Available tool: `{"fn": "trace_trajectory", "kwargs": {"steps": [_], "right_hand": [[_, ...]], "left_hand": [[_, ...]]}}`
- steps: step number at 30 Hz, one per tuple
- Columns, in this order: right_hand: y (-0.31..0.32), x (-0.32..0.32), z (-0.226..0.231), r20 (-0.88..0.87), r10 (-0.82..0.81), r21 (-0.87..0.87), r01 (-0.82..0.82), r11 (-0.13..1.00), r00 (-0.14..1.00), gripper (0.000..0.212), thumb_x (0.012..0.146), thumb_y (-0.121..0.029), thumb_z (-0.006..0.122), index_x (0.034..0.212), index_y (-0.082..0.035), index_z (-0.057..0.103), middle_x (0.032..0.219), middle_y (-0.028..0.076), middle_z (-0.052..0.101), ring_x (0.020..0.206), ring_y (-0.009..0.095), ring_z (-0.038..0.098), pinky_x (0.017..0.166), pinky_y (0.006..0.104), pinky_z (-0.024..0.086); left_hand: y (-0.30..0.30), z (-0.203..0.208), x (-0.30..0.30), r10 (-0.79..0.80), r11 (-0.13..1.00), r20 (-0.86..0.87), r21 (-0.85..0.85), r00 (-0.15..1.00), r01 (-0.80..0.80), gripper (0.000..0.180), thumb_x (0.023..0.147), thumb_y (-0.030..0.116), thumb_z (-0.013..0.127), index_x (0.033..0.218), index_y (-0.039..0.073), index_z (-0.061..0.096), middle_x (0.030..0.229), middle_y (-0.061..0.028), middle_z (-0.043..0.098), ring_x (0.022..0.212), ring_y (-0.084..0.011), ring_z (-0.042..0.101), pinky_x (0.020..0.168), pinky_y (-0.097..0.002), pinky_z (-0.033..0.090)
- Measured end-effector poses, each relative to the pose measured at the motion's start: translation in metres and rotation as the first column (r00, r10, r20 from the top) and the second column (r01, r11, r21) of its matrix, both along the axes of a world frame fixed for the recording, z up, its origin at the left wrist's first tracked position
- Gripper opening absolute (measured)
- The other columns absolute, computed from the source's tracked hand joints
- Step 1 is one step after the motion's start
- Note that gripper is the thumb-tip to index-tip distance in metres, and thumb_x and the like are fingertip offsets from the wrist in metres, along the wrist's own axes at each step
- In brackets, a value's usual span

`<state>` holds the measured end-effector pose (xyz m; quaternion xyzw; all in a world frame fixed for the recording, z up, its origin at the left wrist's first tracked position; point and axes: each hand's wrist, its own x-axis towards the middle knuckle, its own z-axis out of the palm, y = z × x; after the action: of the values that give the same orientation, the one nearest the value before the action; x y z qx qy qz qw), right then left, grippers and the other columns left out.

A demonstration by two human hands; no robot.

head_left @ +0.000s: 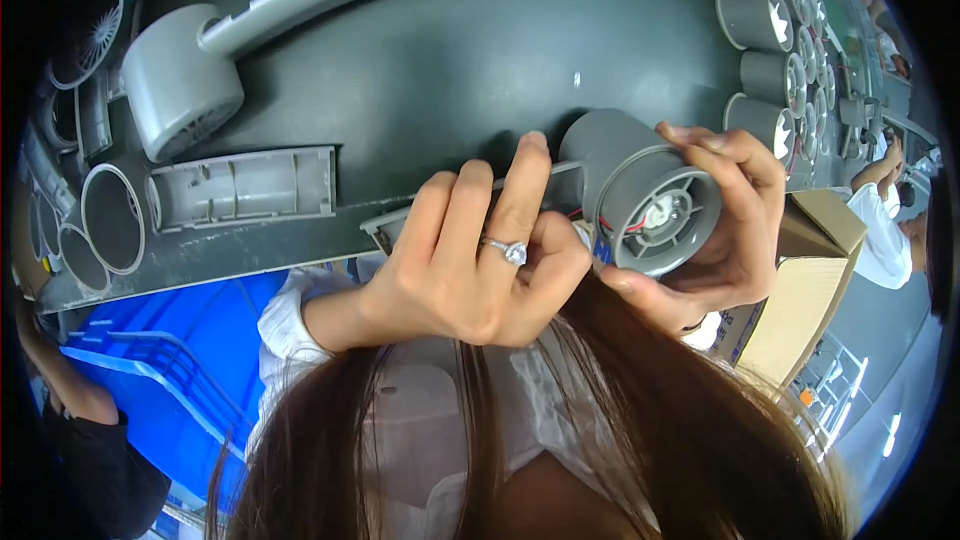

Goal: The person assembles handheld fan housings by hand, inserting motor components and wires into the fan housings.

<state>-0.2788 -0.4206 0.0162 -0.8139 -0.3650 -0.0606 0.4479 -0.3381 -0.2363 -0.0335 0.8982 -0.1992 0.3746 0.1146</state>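
The right hand (735, 220) is closed around a grey cylindrical fan housing (640, 190), thumb below and fingers curled over its open rim. The left hand (480, 250), wearing a ring (512, 252), pinches the grey handle shell (400, 225) joined to that housing, just left of the grip. Red wires (618, 223) show at the rim; they could get nipped if the two parts are pressed together askew. Beyond the grip on the dark table (450, 50) lie one assembled dryer body (200, 65) and one open half shell (245, 185). To the right stand at least four similar cylinders (765, 70), though the bent edge probably hides more.
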Motion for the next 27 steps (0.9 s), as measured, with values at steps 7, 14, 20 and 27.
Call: {"fn": "trace_trajectory", "kwargs": {"steps": [7,14,20,27], "right_hand": [[0.008,0.012,0.022,0.018,-0.011,-0.176,0.014,0.984,1.0,0.072,0.061,-0.038,0.083,0.108,0.011,0.06,0.108,0.022,0.053,0.094,0.029,0.058,0.079,0.0349,0.049],[0.014,0.005,0.022,-0.154,-0.045,-0.1,0.029,0.995,0.987,0.065,0.067,-0.023,0.08,0.117,0.008,0.054,0.115,0.023,0.053,0.101,0.034,0.058,0.086,0.0371,0.048],[0.011,0.001,0.016,-0.135,-0.077,-0.063,0.069,0.996,0.988,0.062,0.067,-0.017,0.074,0.118,0.008,0.052,0.113,0.024,0.055,0.098,0.036,0.059,0.085,0.038,0.048],[0.015,0.007,-0.012,0.038,-0.069,0.004,0.069,0.998,0.997,0.06,0.065,-0.027,0.068,0.111,0.009,0.053,0.099,0.023,0.061,0.087,0.035,0.061,0.079,0.0382,0.049]], "left_hand": [[0.007,0.015,0.001,-0.013,0.999,-0.107,0.031,0.994,0.017,0.013,0.079,0.003,0.053,0.068,0.003,0.046,0.092,-0.0227,0.067,0.064,-0.0251,0.059,0.056,-0.031,0.048],[0.005,0.029,-0.004,-0.038,0.995,-0.248,-0.097,0.968,0.014,0.012,0.074,0.007,0.057,0.068,0.001,0.049,0.098,-0.0214,0.065,0.074,-0.0275,0.061,0.061,-0.0333,0.05],[-0.003,0.036,-0.005,-0.025,0.989,-0.293,-0.147,0.956,-0.019,0.01,0.066,0.001,0.06,0.068,0.0,0.05,0.105,-0.0197,0.064,0.079,-0.0283,0.061,0.062,-0.035,0.047],[-0.013,0.042,-0.012,0.036,0.976,-0.419,-0.178,0.907,-0.121,0.014,0.068,0.003,0.06,0.08,-0.001,0.054,0.108,-0.0203,0.061,0.078,-0.0324,0.059,0.067,-0.0396,0.048]]}}
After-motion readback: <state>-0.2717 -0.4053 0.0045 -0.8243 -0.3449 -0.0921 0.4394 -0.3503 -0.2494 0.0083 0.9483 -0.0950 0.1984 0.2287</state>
